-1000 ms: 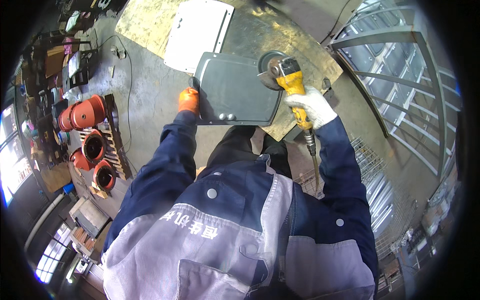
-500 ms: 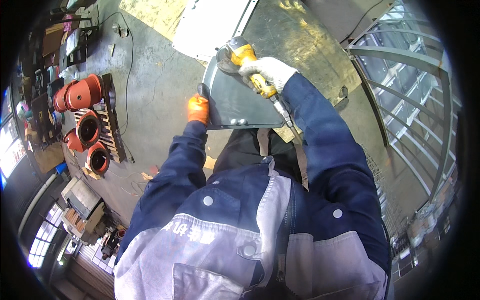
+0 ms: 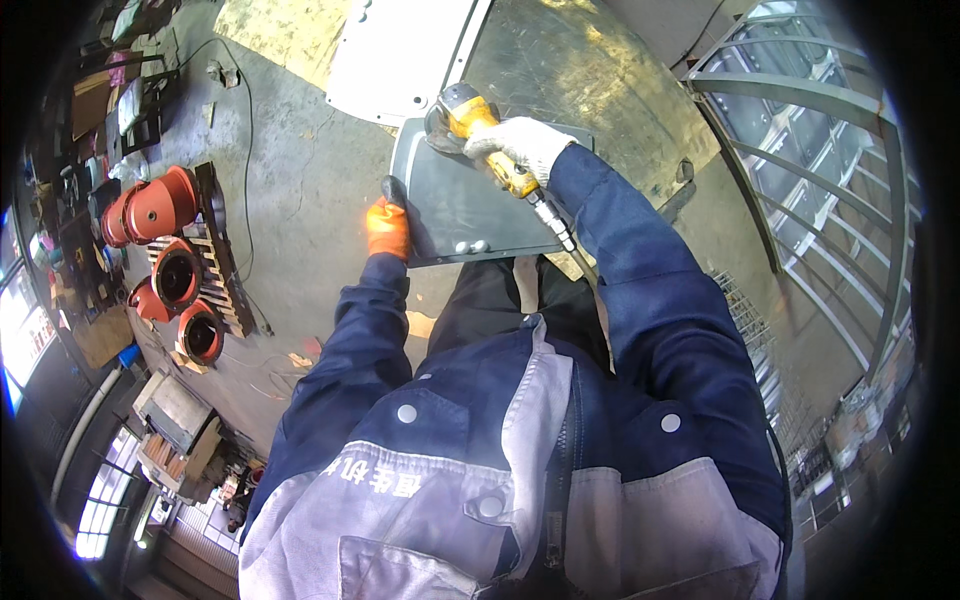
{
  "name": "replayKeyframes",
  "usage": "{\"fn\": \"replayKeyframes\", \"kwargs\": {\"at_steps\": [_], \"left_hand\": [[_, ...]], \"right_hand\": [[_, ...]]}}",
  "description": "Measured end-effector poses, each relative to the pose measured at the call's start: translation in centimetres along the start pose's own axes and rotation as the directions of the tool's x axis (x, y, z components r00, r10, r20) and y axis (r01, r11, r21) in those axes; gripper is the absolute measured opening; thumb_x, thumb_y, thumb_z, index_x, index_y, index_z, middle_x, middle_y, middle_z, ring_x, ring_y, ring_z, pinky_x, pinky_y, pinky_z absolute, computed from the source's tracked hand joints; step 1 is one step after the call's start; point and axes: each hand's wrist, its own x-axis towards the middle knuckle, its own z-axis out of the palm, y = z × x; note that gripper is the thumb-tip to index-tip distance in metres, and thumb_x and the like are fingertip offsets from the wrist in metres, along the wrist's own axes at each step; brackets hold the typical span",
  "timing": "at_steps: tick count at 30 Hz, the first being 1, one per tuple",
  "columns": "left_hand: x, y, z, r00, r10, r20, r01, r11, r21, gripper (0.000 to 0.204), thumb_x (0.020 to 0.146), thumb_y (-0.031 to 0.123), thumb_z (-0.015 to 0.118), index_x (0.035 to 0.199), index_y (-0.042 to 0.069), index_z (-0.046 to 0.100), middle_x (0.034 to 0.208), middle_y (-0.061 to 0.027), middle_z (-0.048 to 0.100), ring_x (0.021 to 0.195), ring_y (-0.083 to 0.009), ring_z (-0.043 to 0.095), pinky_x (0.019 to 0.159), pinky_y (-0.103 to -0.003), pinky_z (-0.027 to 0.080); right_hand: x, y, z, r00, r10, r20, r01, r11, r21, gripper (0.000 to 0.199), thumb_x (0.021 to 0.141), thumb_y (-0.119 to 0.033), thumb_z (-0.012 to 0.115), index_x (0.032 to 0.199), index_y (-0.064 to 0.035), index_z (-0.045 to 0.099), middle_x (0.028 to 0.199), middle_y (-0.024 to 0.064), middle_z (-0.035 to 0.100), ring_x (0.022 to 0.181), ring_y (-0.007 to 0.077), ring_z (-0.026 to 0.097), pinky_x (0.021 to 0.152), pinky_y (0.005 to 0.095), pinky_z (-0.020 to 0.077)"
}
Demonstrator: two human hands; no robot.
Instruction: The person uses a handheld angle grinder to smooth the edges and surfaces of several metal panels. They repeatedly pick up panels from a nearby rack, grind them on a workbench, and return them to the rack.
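Note:
My left hand (image 3: 388,226), in an orange glove with dark fingertips, grips the left edge of a grey sheet-metal panel (image 3: 475,205). In my right hand (image 3: 525,143), which wears a white glove, is a yellow air sander (image 3: 513,178). Its round head (image 3: 452,112) is at the panel's upper left edge; whether the disc touches the metal I cannot tell. A metal hose fitting (image 3: 551,218) trails from the sander's rear toward my right sleeve. Small rounded light pieces (image 3: 471,247) sit near the panel's lower edge, just in front of my legs.
A white panel (image 3: 395,70) lies beyond the grey one, beside a worn sheet (image 3: 620,90). At right stands a grey metal frame (image 3: 800,95) with curved bars. Orange-red cylindrical housings (image 3: 160,208) stand by a pallet (image 3: 225,265) at left. A black cable (image 3: 251,150) crosses the floor.
The view has shifted a little, so the panel, sander and both hands appear slightly farther left. Both hands keep their holds, and the sander head stays at the panel's upper left edge.

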Motion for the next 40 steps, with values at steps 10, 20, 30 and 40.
{"fn": "replayKeyframes", "kwargs": {"at_steps": [10,20,30,40], "left_hand": [[0.3,-0.2,-0.1,1.0,-0.016,0.015,0.017,0.995,-0.1,0.024,0.094,0.027,0.046,0.08,0.009,0.054,0.06,0.0009,0.051,0.046,-0.0117,0.044,0.041,-0.029,0.036],[1.6,-0.9,-0.7,0.998,-0.022,-0.05,0.029,0.99,0.138,0.026,0.094,0.025,0.043,0.09,0.005,0.059,0.066,0.0015,0.052,0.057,-0.0116,0.047,0.049,-0.028,0.039],[1.0,1.5,-0.3,0.992,-0.127,-0.018,0.128,0.99,0.056,0.023,0.093,0.022,0.043,0.09,0.005,0.058,0.064,0.0002,0.052,0.054,-0.0128,0.048,0.047,-0.029,0.039],[3.0,1.3,0.4,0.979,0.182,-0.086,-0.129,0.894,0.429,0.03,0.091,0.024,0.054,0.114,0.005,0.059,0.085,-0.0099,0.065,0.074,-0.0217,0.06,0.067,-0.036,0.049]], "right_hand": [[-1.6,2.9,-4.7,0.988,0.008,-0.157,-0.011,1.0,-0.021,0.026,0.072,-0.023,0.074,0.085,-0.0026,0.063,0.063,0.005,0.057,0.047,0.0134,0.054,0.043,0.0263,0.0431],[-2.0,6.5,-11.2,0.976,0.058,-0.212,-0.024,0.987,0.161,0.026,0.072,-0.025,0.075,0.079,-0.0043,0.061,0.059,0.0044,0.054,0.042,0.0154,0.05,0.039,0.0298,0.0411],[-3.9,9.2,-17.0,0.953,0.132,-0.271,-0.06,0.964,0.257,0.02,0.078,-0.025,0.07,0.086,-0.0093,0.061,0.065,0.0036,0.059,0.046,0.0148,0.053,0.04,0.0265,0.042],[-7.4,6.1,-8.9,0.993,-0.111,-0.043,0.114,0.991,0.067,0.026,0.076,-0.025,0.075,0.085,-0.0029,0.065,0.063,0.0069,0.058,0.047,0.0143,0.055,0.045,0.0271,0.0463]]}}
